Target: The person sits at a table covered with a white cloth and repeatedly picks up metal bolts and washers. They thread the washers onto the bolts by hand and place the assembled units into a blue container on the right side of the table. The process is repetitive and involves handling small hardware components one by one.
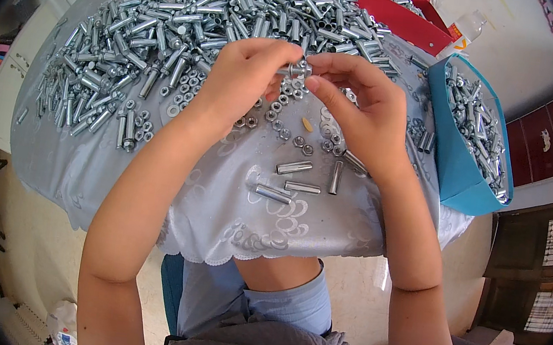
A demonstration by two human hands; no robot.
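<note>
Above the middle of the table, my left hand [252, 74] is closed on a shiny metal sleeve anchor [298, 70]. My right hand [360, 97] pinches the other end of the same anchor, at its washer and nut, between thumb and fingers. Part of the anchor is hidden by my fingers. Below the hands lie loose hex nuts [299, 142] and flat washers [326, 129]. Several plain metal sleeves [295, 168] rest on the cloth nearer to me. A small yellowish piece [307, 124] lies among the nuts.
A large heap of metal anchors [170, 31] covers the far and left parts of the table. To the right stands a teal fabric bin [457, 173] full of anchors. Behind are a red box [416, 28] and a plastic bottle [466, 30]. A silvery tablecloth [216, 220] hangs over the near edge.
</note>
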